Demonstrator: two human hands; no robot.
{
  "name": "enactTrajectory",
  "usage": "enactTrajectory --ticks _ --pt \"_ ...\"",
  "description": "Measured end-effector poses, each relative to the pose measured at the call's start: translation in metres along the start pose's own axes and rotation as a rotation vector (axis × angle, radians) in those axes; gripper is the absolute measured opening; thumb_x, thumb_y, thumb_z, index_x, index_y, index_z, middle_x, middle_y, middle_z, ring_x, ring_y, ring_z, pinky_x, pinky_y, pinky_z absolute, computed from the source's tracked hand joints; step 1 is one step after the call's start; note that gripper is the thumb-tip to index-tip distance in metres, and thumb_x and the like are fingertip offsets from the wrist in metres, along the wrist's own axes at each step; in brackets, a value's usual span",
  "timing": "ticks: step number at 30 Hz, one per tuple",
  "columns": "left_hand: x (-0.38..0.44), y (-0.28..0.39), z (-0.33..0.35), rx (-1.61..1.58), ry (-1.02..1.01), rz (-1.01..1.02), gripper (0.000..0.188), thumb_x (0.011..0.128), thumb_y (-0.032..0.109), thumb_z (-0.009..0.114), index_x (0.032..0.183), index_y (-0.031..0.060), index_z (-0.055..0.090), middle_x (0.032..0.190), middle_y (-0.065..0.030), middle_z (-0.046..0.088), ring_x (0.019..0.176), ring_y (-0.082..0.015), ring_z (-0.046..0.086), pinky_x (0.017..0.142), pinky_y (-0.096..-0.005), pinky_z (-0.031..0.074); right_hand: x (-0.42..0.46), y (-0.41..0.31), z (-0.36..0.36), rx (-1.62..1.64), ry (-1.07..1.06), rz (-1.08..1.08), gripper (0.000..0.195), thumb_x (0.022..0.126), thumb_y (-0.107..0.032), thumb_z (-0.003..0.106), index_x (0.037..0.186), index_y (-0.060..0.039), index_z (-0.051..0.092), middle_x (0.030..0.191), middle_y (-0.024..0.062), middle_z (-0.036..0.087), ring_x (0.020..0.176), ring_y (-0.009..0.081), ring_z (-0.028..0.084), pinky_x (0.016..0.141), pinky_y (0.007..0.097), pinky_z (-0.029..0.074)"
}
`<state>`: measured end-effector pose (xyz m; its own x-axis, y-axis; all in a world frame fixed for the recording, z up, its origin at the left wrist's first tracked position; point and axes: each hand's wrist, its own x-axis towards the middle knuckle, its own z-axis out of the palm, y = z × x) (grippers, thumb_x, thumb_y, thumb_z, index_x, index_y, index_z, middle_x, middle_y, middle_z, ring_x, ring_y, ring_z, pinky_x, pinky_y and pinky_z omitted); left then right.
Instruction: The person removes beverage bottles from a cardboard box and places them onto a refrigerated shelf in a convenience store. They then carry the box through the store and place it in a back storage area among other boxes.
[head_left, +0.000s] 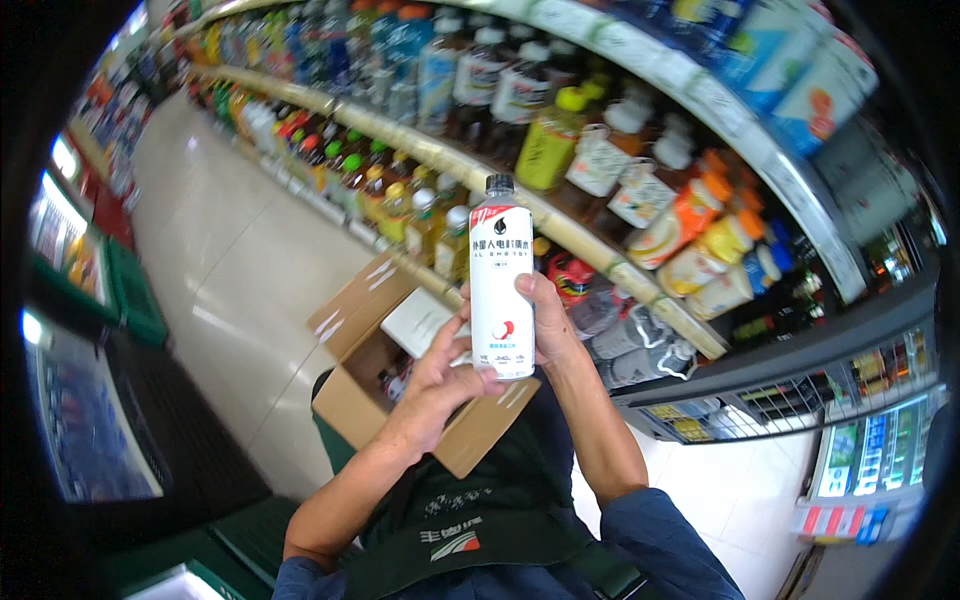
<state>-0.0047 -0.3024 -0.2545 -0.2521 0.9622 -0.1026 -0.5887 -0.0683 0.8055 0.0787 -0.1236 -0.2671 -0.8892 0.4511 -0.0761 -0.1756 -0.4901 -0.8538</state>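
Observation:
A white-labelled drink bottle (501, 300) with a black cap stands upright between my two hands. My left hand (442, 375) holds it low on its left side, the thumb across the base. My right hand (549, 319) grips its right side, with the thumb on the label. Behind and below the bottle is an open cardboard box (352, 401), its flaps spread. A white carton (424, 322) lies at the box's upper part, and small dark and white items show inside; my left hand and the bottle hide part of the box.
Curved shelves of bottles run from upper left to right, with a pale shelf edge (420, 146) just beyond the bottle. A wire rack (795, 397) stands at right. Dark green crates (135, 292) and a display cooler (90, 420) are at left, beside a tiled floor (217, 247).

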Motion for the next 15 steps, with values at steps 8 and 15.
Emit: enactTrajectory --ticks 8,15 --pt "0.064 0.067 0.128 0.13 -0.292 0.147 0.082 0.086 -0.004 0.07 0.155 0.0017 0.025 0.142 -0.012 0.049 0.125 -0.0211 0.055 0.105 -0.0361 0.046 -0.074 -0.165 0.018 -0.502 0.173 -0.549 0.072 0.079 -0.019 0.08 0.139 -0.001 0.045 0.122 0.0094 0.062 0.115 0.0186 0.057 0.101 0.0355 0.045" --pt "0.116 0.111 0.237 0.535 -0.56 0.781 0.071 0.085 -0.003 0.07 0.148 0.0009 0.037 0.139 -0.0172 0.05 0.128 -0.0267 0.053 0.106 -0.0373 0.042 -0.158 -0.281 0.067 -1.012 0.562 -1.065 0.06 0.067 -0.02 0.091 0.116 0.0026 0.064 0.107 0.0121 0.072 0.097 0.0197 0.07 0.088 0.0354 0.056"
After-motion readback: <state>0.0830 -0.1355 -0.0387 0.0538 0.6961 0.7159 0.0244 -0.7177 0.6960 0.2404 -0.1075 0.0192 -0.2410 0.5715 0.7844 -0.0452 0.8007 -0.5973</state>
